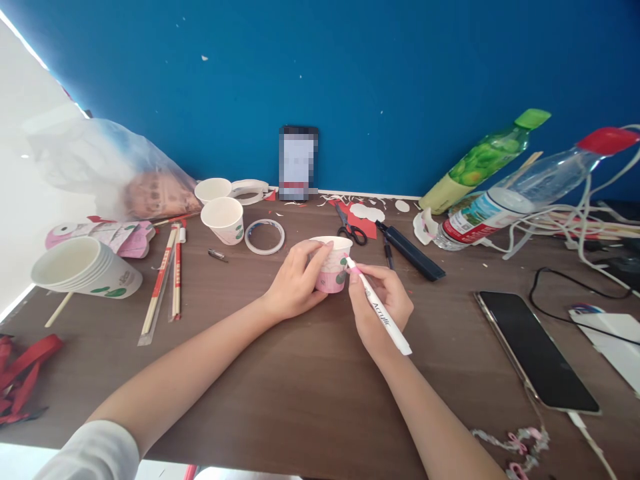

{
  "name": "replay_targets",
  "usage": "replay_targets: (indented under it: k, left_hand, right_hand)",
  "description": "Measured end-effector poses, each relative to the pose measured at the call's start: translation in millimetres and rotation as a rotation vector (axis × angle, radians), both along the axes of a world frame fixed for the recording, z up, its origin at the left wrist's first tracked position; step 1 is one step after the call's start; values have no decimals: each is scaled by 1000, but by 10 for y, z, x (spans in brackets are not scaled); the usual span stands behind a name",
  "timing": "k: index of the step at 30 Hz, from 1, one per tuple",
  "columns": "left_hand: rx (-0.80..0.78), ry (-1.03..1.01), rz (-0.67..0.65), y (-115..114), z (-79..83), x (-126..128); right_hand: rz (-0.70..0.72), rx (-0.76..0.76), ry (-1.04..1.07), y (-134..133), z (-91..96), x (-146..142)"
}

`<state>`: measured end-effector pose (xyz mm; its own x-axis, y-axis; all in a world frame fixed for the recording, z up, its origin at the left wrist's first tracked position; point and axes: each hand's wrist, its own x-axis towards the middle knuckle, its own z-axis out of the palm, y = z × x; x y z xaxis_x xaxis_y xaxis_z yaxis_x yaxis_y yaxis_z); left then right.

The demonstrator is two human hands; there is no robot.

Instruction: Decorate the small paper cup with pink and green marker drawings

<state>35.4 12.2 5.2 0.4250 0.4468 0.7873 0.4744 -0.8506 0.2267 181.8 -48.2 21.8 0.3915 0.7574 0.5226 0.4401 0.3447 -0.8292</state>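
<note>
In the middle of the desk stands a paper cup (332, 275), its lower part coloured pink and its side printed with green leaves. My left hand (296, 280) is wrapped round the cup's left side, with the thumb low and fingers near the rim. Held like a pen in my right hand (383, 300) is a white acrylic paint marker (381, 309) with a pink band. Its pink tip is at the cup's right side, by the leaf print; whether it touches, I cannot tell.
Scissors (351, 227), red paper (367, 225), a tape roll (265, 237) and a black box cutter (413, 252) lie behind the cup. Stacked cups (85, 267) and wrapped chopsticks (160, 280) are left. Bottles (487, 213), cables and a phone (537, 350) are right. Another phone (299, 163) leans on the blue wall.
</note>
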Motion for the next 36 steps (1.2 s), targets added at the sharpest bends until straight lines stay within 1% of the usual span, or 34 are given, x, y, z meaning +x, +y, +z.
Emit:
replay_targets:
  k: [3,6,9,10,12,14,18,21,23,26,28,31,34,36]
  left_hand:
    - [-21,0,-5,-1,-4,3]
    - [-60,-3,0,3,-14,2]
    - [-141,-24,31,6,-26,-6]
    - [-193,-34,31,4,-29,-10]
    - [-300,-49,33,-1,-32,-15]
    - [-353,-45,22,-8,-35,-16]
    - [-359,-76,20,-6,-65,-1]
    - [-297,-80,3,9,-97,11]
    - [-276,-87,-18,14,-105,14]
    - [-301,-96,-35,6,-92,10]
    - [-364,-116,-8,2,-78,5]
    - [-512,-150,14,13,-58,-4]
    - [-623,-179,-26,40,-35,-17]
    - [-655,-190,-67,54,-21,-23]
  right_hand:
    - [-49,-38,30,-14,39,-16]
    - [-102,-17,29,-17,93,-25]
    - [-145,-38,-9,1,118,-17]
    - [-138,-67,-14,11,113,-12]
    - [-74,-123,-13,32,81,-4]
    - [3,-183,-37,49,27,-2]
    - [122,-245,15,69,-85,-29]
    - [131,-288,5,79,-137,-51]
    - [115,-288,-14,88,-156,-47]
    - [109,-250,31,101,-169,-6]
    - [128,-223,92,107,-164,33]
    - [184,-216,165,114,-129,80]
    - [245,-229,160,118,-78,96]
    - [258,-229,137,121,-60,94]
